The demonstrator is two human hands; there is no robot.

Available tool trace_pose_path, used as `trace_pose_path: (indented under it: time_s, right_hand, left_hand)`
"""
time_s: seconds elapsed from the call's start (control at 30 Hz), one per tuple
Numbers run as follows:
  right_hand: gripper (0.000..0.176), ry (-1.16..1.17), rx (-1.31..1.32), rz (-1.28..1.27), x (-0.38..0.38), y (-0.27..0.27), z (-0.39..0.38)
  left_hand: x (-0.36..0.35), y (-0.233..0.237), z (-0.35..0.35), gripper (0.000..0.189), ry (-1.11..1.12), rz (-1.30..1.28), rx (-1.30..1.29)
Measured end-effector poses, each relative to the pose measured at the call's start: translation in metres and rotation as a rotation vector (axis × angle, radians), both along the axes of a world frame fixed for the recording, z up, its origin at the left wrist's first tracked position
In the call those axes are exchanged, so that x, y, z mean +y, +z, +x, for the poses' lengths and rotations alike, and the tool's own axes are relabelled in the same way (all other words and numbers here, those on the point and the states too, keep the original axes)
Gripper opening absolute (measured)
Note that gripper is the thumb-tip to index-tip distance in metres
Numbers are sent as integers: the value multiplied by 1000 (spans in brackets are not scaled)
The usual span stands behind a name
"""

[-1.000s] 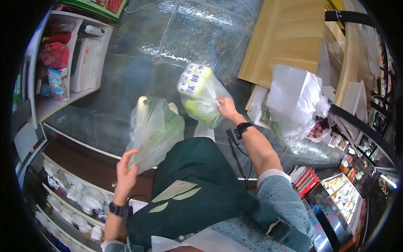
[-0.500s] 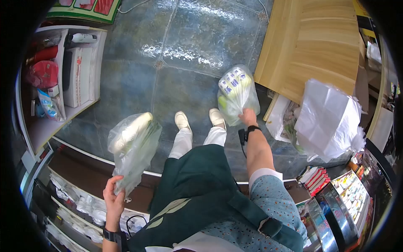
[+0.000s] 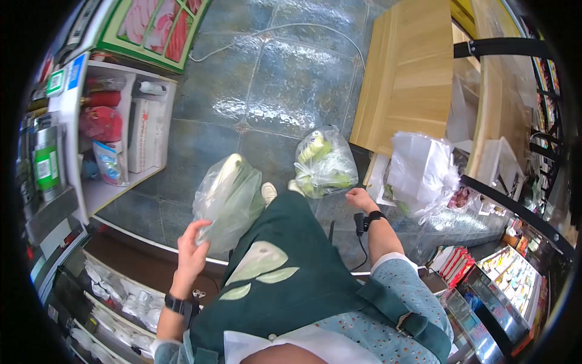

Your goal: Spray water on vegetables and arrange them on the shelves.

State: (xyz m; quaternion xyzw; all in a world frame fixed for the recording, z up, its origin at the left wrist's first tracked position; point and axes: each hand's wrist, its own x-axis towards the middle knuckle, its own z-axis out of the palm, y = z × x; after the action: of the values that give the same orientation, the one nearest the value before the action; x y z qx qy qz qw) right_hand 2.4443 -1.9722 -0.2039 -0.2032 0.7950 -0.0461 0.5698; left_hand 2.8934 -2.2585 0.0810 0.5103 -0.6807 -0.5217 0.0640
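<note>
A clear plastic bag with a long white vegetable inside hangs at the centre left, pinched at its edge by my left hand. Another clear bag, holding green vegetables, is in front of my shoes, on the right side. My right hand is just below and right of this second bag, fingers curled together. Whether a bit of the bag is between those fingers is too small to make out.
An open white shelf unit stands at left below a meat-picture box. A wooden board and white plastic bags are at right. A cable crosses the tiled floor.
The view has shifted. The left bag has moved right and nearer my apron. The right bag has turned, and its gathered top no longer shows in my right hand.
</note>
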Motion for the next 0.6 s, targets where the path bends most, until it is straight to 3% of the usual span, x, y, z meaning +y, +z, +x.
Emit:
trace_pose_path:
  time_s: [0.1, 0.2, 0.27, 0.4, 0.47, 0.5, 0.53, 0.57, 0.6]
  right_hand:
    - [25, -100, -1, -36, -22, 42, -17]
    - [24, -92, 39, -66, -45, 42, -32]
    - [20, 47, 40, 17, -77, 50, -40]
    - [27, 110, 57, -110, -152, 58, -68]
    - [30, 325, 45, -202, -202, 53, -100]
    - [31, 461, 32, -129, -237, 58, -124]
    - [30, 490, 32, -135, -265, 52, -145]
    - [28, 431, 104, -112, -312, 90, -163]
    - [25, 399, 164, -239, -334, 77, -195]
  left_hand:
    - [-34, 15, -16, 38, 137, 68, 100]
    - [-90, 35, -50, 38, 160, -22, 200]
    - [-122, 41, -72, 38, 178, -55, 225]
    - [-205, 45, -119, 37, 276, -38, 249]
    - [-248, 49, -142, 37, 302, -82, 243]
    - [-274, 50, -150, 37, 322, -105, 193]
    - [-297, 57, -156, 37, 336, -124, 142]
    - [-323, 65, -167, 37, 330, -167, 102]
    - [-346, 76, -185, 37, 335, -157, 95]
